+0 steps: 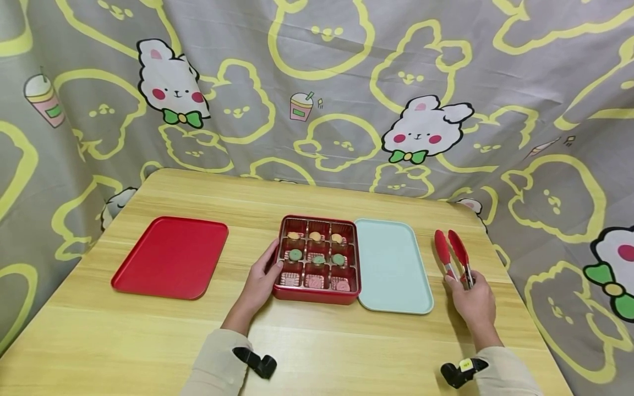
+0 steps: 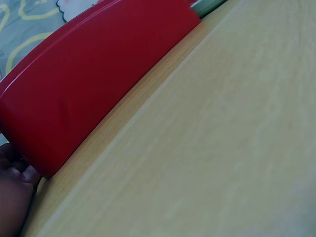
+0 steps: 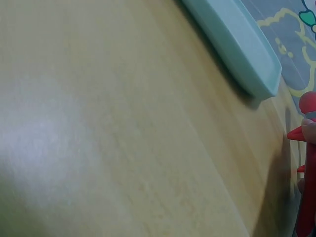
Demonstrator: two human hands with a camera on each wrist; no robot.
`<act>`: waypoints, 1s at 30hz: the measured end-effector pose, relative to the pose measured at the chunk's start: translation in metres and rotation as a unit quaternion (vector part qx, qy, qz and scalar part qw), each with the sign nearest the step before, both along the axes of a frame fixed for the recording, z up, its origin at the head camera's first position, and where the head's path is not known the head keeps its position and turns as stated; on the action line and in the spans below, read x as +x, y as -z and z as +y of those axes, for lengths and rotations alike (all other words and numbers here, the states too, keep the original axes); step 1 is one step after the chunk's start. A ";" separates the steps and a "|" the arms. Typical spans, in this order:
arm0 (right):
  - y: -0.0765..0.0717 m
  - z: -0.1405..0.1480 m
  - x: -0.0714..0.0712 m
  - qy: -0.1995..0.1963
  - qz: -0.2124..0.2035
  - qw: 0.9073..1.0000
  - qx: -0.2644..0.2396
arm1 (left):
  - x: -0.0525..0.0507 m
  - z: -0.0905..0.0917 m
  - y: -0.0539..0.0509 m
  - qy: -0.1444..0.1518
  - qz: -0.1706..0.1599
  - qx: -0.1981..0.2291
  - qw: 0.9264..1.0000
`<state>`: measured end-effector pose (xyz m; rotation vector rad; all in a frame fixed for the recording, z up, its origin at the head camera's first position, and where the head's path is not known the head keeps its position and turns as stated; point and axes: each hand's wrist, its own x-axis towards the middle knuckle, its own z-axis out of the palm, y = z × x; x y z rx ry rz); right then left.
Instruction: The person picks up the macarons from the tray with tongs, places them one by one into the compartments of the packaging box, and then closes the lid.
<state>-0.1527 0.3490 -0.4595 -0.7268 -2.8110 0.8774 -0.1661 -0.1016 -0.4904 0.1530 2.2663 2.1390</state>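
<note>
A red box (image 1: 317, 297) with a divided inner tray stands mid-table. Its back row holds yellow-orange round pieces (image 1: 315, 236), the middle row green ones (image 1: 295, 254); pink pieces (image 1: 340, 285) lie in two front compartments. My left hand (image 1: 260, 283) rests against the box's left side, its fingers extended along the wall; in the left wrist view, fingers (image 2: 17, 165) show at the box's corner, partly hidden. On the right, my right hand (image 1: 474, 302) grips red-tipped tongs (image 1: 460, 250) by their handles, their tips spread apart and pointing away from me.
A light green tray (image 1: 393, 264) lies directly right of the box, between it and the tongs. Farther left is a flat red tray (image 1: 170, 257). Behind the wooden table (image 1: 317, 352) hangs a grey patterned curtain (image 1: 342, 93).
</note>
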 end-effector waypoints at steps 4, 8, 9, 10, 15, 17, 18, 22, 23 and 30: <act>0.004 0.001 -0.001 0.002 0.015 1.000 0.003 | 0.001 0.000 -0.001 -0.002 -0.002 0.000 1.000; 0.007 0.001 -0.003 0.003 0.028 1.000 0.005 | 0.003 0.000 -0.007 0.001 -0.003 0.003 1.000; 0.007 0.001 -0.003 0.005 0.030 1.000 0.003 | 0.004 0.000 -0.011 0.002 -0.004 0.002 1.000; 0.008 0.001 -0.003 0.006 0.031 1.000 0.002 | 0.004 0.000 -0.013 0.003 -0.006 0.003 1.000; 0.009 0.001 -0.005 0.010 0.031 0.999 0.000 | 0.002 0.000 -0.007 0.000 0.001 -0.001 1.000; 0.010 0.001 -0.005 0.011 0.032 0.999 0.000 | 0.000 0.000 0.001 -0.003 0.007 0.000 1.000; 0.010 0.001 -0.005 0.013 0.032 0.999 0.001 | 0.000 0.000 0.001 -0.003 0.008 -0.001 1.000; 0.011 0.002 -0.006 0.017 0.025 1.000 0.001 | 0.001 0.000 0.002 -0.003 0.007 0.002 1.000; 0.011 0.002 -0.006 0.019 0.021 1.000 0.002 | 0.001 0.000 0.002 -0.003 0.006 0.002 1.000; 0.009 0.001 -0.007 0.024 -0.024 0.999 0.009 | 0.000 0.000 0.001 -0.003 0.000 0.000 1.000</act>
